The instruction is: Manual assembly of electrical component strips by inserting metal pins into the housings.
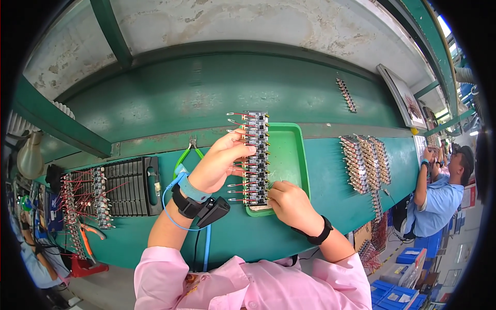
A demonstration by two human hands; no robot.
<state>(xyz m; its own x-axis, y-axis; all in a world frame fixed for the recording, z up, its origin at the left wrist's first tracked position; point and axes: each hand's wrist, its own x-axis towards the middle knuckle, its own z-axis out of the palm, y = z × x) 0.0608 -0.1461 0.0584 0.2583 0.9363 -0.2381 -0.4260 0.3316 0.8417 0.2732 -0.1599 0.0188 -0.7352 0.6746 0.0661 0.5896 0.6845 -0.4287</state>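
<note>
My left hand (pixel 219 161) grips a long strip of small black circuit boards (pixel 256 173) by its left side, thumb lying across the top. Red wire leads stick out from the strip's left edge, and small brass-coloured parts line its right edge. My right hand (pixel 290 203) is closed, its fingertips pinched together at the lower right end of the strip. Whatever they pinch is too small or hidden to make out. Beneath the strip stands a shallow green tray (pixel 301 165), partly covered, with fine light strands in it.
Left of me lies a black slotted rack (pixel 129 186) with wired boards (pixel 101 199). Green-handled cutters (pixel 191 150) lie behind my left wrist; orange-handled pliers (pixel 88 240) sit at the left edge. More board strips (pixel 361 163) lie right. A co-worker (pixel 439 191) sits far right.
</note>
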